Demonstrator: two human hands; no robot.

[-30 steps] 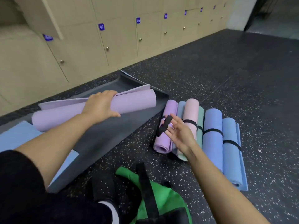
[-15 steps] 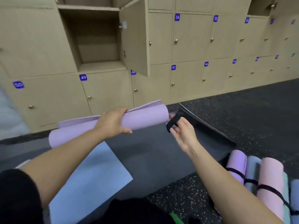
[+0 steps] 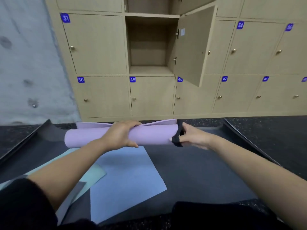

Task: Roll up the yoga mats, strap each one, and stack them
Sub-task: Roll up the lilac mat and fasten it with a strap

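Lockers (image 3: 103,95) behind. At 12 o'clock, fingers of my left hand (image 3: 119,136) clamp the rolled lilac mat (image 3: 86,138); my right hand (image 3: 194,138) pinches the black strap (image 3: 177,138) at its 3 o'clock end. Strapping step; next, I judge, slide the strap inward.

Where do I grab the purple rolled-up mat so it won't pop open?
Grab the purple mat around its middle, from above, curling over the far side where its loose edge sticks out, like the left hand. It's a long sideways roll, so that should pin the edge and leave the right end free for the black strap.
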